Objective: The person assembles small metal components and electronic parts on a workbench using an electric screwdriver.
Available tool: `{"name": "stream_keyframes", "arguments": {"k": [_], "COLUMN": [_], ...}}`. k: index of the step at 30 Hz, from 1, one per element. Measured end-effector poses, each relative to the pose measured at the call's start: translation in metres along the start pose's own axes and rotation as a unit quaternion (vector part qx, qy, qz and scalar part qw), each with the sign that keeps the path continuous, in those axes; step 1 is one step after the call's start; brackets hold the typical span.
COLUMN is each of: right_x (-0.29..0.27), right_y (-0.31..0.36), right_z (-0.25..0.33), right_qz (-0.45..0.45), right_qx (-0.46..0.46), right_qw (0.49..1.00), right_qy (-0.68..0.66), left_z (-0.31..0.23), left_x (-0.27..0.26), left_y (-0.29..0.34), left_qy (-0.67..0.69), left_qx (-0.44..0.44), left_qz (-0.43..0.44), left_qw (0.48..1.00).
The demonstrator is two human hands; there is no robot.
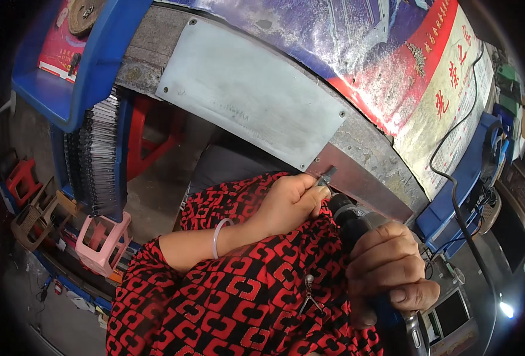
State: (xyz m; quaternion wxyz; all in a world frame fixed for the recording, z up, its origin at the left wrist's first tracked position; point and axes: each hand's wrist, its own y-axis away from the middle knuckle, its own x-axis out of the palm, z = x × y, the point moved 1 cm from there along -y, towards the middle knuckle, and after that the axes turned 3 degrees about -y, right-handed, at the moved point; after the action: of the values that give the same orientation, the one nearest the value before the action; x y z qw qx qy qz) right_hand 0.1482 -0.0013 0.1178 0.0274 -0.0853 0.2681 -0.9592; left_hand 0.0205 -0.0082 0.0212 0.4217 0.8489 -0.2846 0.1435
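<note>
My left hand (292, 199), with a pale bangle on its wrist, pinches a small metal piece (328, 175) just off the bench edge. Only the dark grey tip of that piece shows past my fingertips; the rest is covered. Wrapped round a power driver with a black nose (350, 222) and a dark blue body is my right hand (390, 267). The driver's nose points up and left at my left fingers, close to the small piece. Whether it touches the piece is hidden by my fingers.
A pale metal plate (250, 95) is screwed to the bench edge, beside a reddish-brown plate (363, 184). Printed sheets (369, 71) cover the bench top. A blue bin (102, 65) and stacked thin black-and-silver metal pieces (101, 154) stand left. A black cable (452, 178) hangs at right.
</note>
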Motion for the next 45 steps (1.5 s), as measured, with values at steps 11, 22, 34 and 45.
{"name": "stream_keyframes", "arguments": {"k": [11,22,34,45], "right_x": [-0.01,-0.016,-0.014,-0.02], "right_y": [-0.002,0.003,0.001,-0.001], "right_z": [-0.001,0.009,0.006,0.01], "right_qz": [0.081,0.05,0.071,-0.027], "right_qx": [-0.001,0.002,0.009,0.034], "right_qw": [0.996,0.998,0.996,0.999], "right_qy": [0.029,0.048,0.051,-0.005], "left_z": [0.005,-0.006,-0.009,-0.009], "left_x": [0.001,0.001,-0.001,-0.002], "left_y": [0.0,0.001,0.001,-0.001], "left_qy": [0.014,0.004,-0.001,-0.017], "left_qx": [-0.022,-0.043,-0.047,-0.057], "left_qz": [-0.008,0.005,0.02,0.026], "left_qw": [1.0,0.999,0.999,0.998]}}
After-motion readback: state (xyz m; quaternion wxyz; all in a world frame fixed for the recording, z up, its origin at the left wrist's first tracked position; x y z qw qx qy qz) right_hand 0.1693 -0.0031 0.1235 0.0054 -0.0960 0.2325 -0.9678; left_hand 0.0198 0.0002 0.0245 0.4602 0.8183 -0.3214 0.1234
